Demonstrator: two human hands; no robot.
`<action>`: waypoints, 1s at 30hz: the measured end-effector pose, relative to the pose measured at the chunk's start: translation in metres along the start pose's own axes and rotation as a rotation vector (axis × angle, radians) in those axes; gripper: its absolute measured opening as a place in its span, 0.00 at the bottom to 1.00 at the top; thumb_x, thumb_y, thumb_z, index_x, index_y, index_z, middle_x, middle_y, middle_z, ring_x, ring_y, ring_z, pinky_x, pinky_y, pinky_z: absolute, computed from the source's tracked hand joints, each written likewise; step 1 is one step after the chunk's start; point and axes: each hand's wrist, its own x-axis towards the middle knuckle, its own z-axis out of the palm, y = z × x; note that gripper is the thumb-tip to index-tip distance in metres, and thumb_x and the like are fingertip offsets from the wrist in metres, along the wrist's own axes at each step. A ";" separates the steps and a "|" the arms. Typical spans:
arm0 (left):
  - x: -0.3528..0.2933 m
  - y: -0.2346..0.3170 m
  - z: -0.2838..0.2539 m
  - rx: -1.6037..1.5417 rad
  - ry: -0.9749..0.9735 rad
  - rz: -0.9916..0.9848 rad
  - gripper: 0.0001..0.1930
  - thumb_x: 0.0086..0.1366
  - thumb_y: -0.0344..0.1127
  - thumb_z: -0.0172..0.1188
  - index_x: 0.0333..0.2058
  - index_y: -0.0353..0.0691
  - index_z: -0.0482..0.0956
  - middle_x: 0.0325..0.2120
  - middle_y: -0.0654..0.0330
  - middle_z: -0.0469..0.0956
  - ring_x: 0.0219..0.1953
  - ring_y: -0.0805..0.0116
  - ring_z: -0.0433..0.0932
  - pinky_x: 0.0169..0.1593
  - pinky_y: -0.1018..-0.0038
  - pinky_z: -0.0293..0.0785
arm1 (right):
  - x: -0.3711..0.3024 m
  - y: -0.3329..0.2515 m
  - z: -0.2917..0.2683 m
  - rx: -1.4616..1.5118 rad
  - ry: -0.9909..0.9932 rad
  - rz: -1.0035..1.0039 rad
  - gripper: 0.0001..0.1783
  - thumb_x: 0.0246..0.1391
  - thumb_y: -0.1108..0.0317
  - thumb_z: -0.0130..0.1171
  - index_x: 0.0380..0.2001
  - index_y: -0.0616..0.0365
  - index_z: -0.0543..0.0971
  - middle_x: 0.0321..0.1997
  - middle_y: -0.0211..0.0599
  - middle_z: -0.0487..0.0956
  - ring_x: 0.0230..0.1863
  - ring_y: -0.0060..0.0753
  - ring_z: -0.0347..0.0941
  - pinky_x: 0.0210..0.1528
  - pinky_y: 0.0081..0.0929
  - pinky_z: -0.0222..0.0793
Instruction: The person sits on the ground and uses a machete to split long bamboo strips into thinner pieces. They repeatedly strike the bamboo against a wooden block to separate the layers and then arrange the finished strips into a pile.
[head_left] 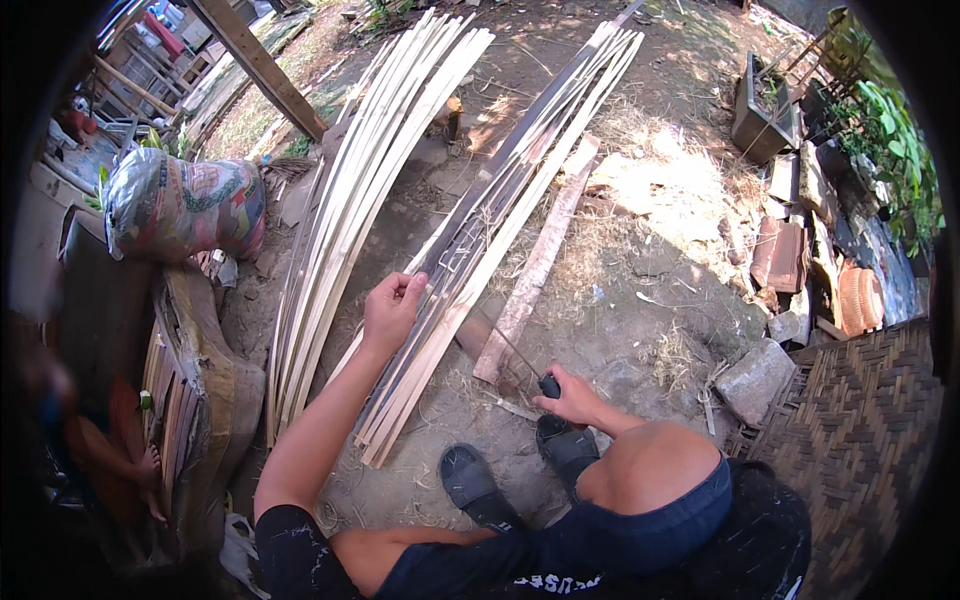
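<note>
My left hand [392, 312] is closed over the left edge of a bundle of long split bamboo strips [462, 312]. Whatever its curled fingers hold is hidden. By my right shin, my right hand [572, 397] grips the black handle of a knife [549, 385]. Its thin blade points up and left toward the strips. Pale and dark strips lie together in this bundle, slanting away to the far right. A rough, bark-like slat [535, 270] rests on the ground just right of it.
Another fan of pale strips [345, 230] lies to the left. Beyond it are a stuffed sack [185, 205] and a slanting wooden post [255, 65]. Another person's hand [150, 468] shows at lower left. On the right are a stone block [755, 382], a woven mat [860, 440] and a planter [765, 115].
</note>
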 end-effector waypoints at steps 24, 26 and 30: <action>0.024 -0.043 0.265 0.569 0.081 -0.242 0.17 0.61 0.40 0.62 0.47 0.40 0.80 0.49 0.46 0.76 0.54 0.48 0.74 0.57 0.58 0.70 | -0.032 0.009 0.016 0.783 -0.442 0.224 0.09 0.64 0.71 0.54 0.44 0.64 0.77 0.33 0.36 0.80 0.30 0.26 0.77 0.32 0.26 0.73; 0.037 -0.055 0.262 0.522 0.017 -0.266 0.16 0.61 0.31 0.56 0.49 0.39 0.78 0.48 0.46 0.77 0.52 0.50 0.75 0.56 0.57 0.71 | -0.037 -0.001 0.015 0.699 -0.482 0.185 0.08 0.63 0.72 0.55 0.41 0.65 0.78 0.32 0.35 0.81 0.30 0.26 0.76 0.33 0.26 0.73; 0.043 -0.039 0.259 0.383 -0.021 -0.343 0.15 0.63 0.32 0.53 0.46 0.33 0.80 0.44 0.50 0.76 0.50 0.56 0.73 0.54 0.60 0.66 | -0.039 0.008 0.017 0.806 -0.610 0.150 0.07 0.64 0.71 0.55 0.40 0.65 0.78 0.31 0.35 0.80 0.29 0.25 0.76 0.33 0.25 0.73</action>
